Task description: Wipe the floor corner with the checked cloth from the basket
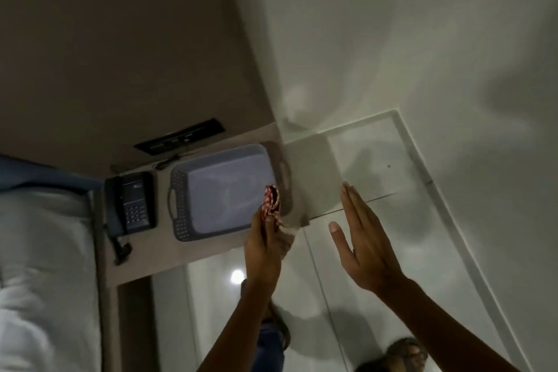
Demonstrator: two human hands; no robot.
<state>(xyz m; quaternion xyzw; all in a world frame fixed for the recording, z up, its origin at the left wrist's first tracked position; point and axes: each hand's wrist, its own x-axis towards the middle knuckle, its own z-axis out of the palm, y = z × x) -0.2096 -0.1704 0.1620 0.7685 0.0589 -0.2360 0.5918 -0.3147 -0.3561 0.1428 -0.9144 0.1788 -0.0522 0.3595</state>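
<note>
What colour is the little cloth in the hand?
The cloth is red and white checked, bunched in the left hand. The head view shows it.

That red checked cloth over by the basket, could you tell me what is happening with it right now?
A person stands beside a small table, and their left hand grips the bunched checked cloth just above the right rim of the grey basket. The basket looks empty otherwise. The right hand is open and flat, holding nothing. The tiled floor corner beyond has not yet been wiped. A telephone sits left of the basket.
</note>
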